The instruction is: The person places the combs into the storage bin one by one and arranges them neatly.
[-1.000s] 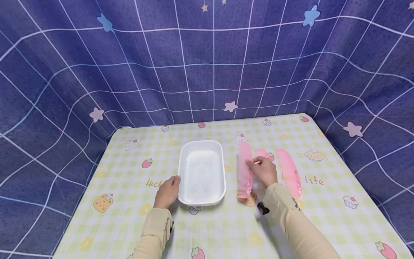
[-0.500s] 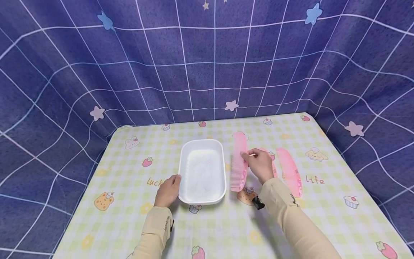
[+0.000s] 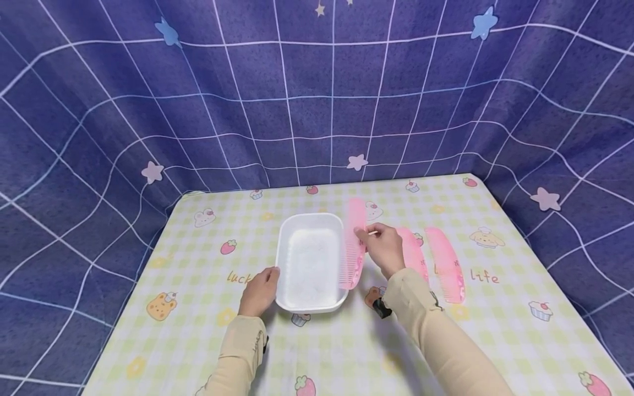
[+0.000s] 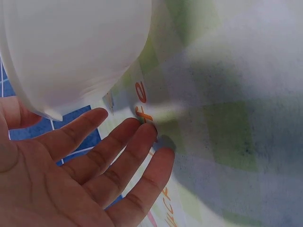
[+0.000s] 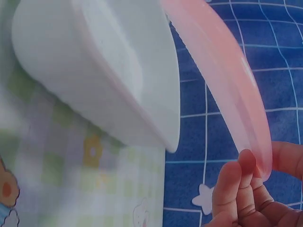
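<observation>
A white plastic tub [image 3: 309, 307] stands on the table, seen from outside in the left wrist view. My left hand [image 3: 260, 291] is at its left side, thumb at the rim [image 4: 56, 116] and the other fingers spread along the outer wall. My right hand [image 3: 385, 247] pinches a pink comb [image 3: 354, 242] by its curved back, between thumb and fingers. The comb is raised at the tub's right rim, its teeth facing left and overlapping that rim in the head view. In the right wrist view, the comb [image 5: 227, 66] stands apart from the tub's far corner, the fingertips at its end.
Two more pink combs lie to the right: one [image 3: 413, 250] partly behind the right hand, the other [image 3: 446, 267] further right. A checked cloth with printed figures covers the table [image 3: 317, 357]. A blue grid curtain [image 3: 307, 121] hangs behind and at both sides.
My right hand has carried the comb leftward from beside the other combs to the tub's right rim, raising it. My left hand stays at the tub's left side.
</observation>
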Action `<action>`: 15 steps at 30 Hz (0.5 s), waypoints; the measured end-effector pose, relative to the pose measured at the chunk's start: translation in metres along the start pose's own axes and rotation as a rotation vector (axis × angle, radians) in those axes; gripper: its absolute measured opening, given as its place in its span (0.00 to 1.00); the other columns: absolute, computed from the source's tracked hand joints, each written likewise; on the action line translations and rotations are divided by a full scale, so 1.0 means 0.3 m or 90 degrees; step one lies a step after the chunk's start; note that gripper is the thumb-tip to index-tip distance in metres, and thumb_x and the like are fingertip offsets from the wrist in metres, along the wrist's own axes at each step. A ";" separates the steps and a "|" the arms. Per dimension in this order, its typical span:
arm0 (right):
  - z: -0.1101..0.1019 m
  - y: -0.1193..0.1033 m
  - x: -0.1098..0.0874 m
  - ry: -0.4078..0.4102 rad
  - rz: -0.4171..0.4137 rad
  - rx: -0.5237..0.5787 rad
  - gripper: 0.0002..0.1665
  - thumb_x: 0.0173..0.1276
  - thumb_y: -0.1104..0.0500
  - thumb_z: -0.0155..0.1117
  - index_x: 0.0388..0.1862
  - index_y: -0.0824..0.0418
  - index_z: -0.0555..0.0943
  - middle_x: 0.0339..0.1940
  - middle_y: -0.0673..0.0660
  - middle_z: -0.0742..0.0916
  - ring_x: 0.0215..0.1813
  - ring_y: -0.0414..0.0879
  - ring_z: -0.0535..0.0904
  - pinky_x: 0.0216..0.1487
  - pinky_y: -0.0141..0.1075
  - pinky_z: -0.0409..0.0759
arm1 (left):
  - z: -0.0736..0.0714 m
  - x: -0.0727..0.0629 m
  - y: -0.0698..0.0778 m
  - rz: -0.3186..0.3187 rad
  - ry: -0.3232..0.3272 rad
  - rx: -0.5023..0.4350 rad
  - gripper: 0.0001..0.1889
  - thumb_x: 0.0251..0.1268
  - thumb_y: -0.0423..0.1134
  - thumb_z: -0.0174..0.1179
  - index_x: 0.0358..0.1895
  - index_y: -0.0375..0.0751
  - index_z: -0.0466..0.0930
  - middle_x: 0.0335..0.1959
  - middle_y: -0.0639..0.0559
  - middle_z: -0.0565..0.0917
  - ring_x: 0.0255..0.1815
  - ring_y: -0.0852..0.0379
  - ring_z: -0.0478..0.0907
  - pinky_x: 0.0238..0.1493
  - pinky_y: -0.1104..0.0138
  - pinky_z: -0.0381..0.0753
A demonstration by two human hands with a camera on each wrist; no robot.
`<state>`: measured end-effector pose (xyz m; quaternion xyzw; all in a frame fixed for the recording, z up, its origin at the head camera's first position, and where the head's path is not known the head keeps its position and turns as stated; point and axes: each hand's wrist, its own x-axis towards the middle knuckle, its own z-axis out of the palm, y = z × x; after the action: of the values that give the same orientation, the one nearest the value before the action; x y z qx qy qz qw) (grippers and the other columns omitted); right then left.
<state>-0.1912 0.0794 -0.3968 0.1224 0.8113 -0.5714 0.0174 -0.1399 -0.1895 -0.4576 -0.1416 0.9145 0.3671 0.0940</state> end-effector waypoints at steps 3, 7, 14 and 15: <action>0.022 -0.013 -0.001 0.000 -0.004 -0.002 0.15 0.70 0.49 0.69 0.41 0.61 0.86 0.27 0.53 0.84 0.32 0.47 0.82 0.35 0.37 0.72 | 0.001 0.000 0.000 0.002 0.003 0.002 0.30 0.84 0.50 0.37 0.73 0.32 0.68 0.70 0.33 0.73 0.71 0.32 0.67 0.72 0.42 0.65; 0.054 -0.030 -0.004 0.004 -0.015 -0.002 0.15 0.69 0.50 0.70 0.39 0.61 0.86 0.26 0.53 0.83 0.30 0.46 0.83 0.32 0.36 0.73 | 0.003 0.003 -0.003 -0.006 0.000 -0.005 0.30 0.84 0.51 0.37 0.74 0.33 0.68 0.71 0.34 0.72 0.72 0.32 0.66 0.73 0.43 0.63; 0.111 -0.057 -0.022 -0.007 -0.016 -0.002 0.14 0.69 0.51 0.70 0.37 0.62 0.85 0.25 0.53 0.82 0.29 0.46 0.83 0.28 0.34 0.72 | 0.000 0.002 -0.007 0.004 0.001 0.005 0.29 0.83 0.51 0.37 0.73 0.33 0.69 0.71 0.34 0.73 0.72 0.32 0.67 0.72 0.42 0.64; 0.118 -0.060 -0.023 -0.007 -0.017 -0.004 0.14 0.69 0.51 0.70 0.36 0.62 0.85 0.25 0.53 0.82 0.29 0.46 0.83 0.28 0.34 0.72 | -0.001 0.001 -0.007 0.004 0.001 0.004 0.29 0.83 0.51 0.37 0.73 0.33 0.69 0.71 0.35 0.72 0.72 0.32 0.67 0.72 0.42 0.63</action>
<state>-0.1924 0.0394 -0.3914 0.1081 0.8146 -0.5697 0.0146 -0.1395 -0.1912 -0.4590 -0.1386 0.9161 0.3647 0.0928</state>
